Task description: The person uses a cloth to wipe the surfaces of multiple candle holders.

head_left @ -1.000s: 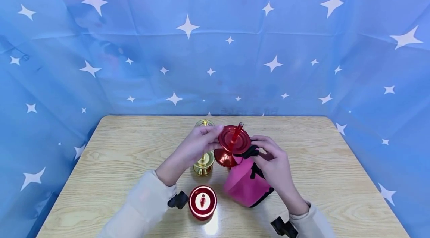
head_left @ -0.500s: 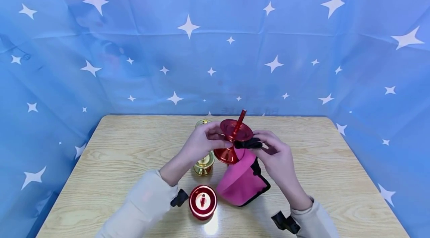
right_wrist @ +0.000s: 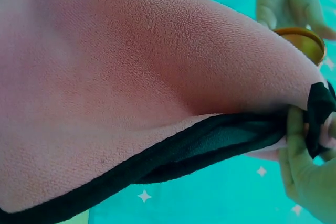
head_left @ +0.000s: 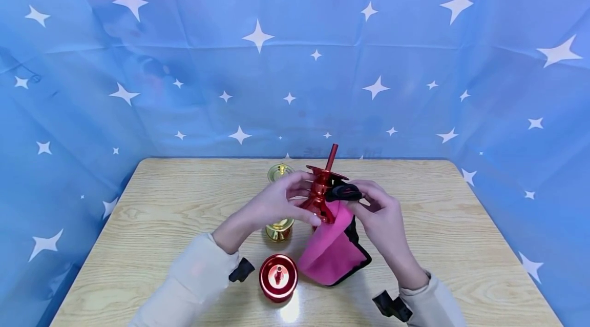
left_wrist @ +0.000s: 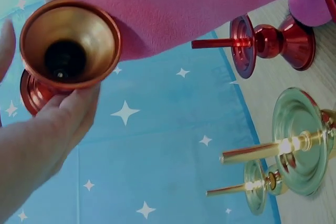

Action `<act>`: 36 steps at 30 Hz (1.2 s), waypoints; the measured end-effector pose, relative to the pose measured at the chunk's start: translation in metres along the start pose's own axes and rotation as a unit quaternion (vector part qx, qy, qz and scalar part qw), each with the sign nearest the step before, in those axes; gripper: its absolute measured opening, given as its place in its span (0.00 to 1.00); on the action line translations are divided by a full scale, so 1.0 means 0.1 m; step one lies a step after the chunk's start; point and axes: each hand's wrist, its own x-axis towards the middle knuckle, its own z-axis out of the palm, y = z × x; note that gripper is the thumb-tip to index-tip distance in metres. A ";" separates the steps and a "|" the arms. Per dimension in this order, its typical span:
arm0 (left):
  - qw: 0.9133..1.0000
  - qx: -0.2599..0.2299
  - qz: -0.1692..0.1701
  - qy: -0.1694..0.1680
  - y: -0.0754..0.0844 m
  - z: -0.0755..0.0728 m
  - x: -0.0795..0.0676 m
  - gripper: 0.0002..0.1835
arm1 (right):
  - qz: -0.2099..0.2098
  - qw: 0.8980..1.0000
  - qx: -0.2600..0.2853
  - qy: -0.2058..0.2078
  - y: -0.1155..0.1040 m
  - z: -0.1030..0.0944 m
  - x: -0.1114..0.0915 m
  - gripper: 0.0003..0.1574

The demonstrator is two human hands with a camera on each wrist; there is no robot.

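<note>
My left hand (head_left: 282,200) holds a shiny red candle holder (head_left: 318,199) above the table, fingers round its stem and thumb near its base. In the left wrist view, the holder's hollow underside (left_wrist: 68,45) faces the camera. Between the fingers and thumb of my right hand (head_left: 375,209) is a bunched part of a pink cloth (head_left: 332,255) with black edging. The bunched black part (head_left: 343,192) lies against the holder's neck, under its dish. The rest of the cloth hangs down toward the table, covering much of the right wrist view.
On the wood-patterned table (head_left: 442,245), another red candle holder (head_left: 278,278) stands near the front, and two gold ones (head_left: 278,232) stand to the left of the cloth. One more red holder (left_wrist: 270,40) shows in the left wrist view. A blue starry curtain (head_left: 295,70) surrounds the table.
The held candle holder has turned from dish facing the head camera to nearly edge-on. My left hand's grip has shifted from the dish's side down to the stem. The cloth has swung slightly left.
</note>
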 end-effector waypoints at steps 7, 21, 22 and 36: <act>1.000 0.011 0.002 -0.020 0.02 -0.02 0.00 0.41 | -0.003 1.000 0.002 -0.002 -0.02 -0.02 0.00 0.12; 0.999 -0.023 -0.010 -0.041 0.08 -0.07 -0.03 0.36 | -0.015 1.000 -0.002 -0.016 0.02 -0.03 0.01 0.12; 1.000 -0.002 -0.013 -0.028 0.07 -0.05 -0.02 0.37 | -0.017 1.000 -0.007 -0.015 0.02 -0.03 0.01 0.12; 0.999 0.025 -0.020 -0.033 -0.03 -0.04 -0.01 0.35 | -0.072 0.995 -0.057 -0.038 -0.01 -0.02 -0.03 0.16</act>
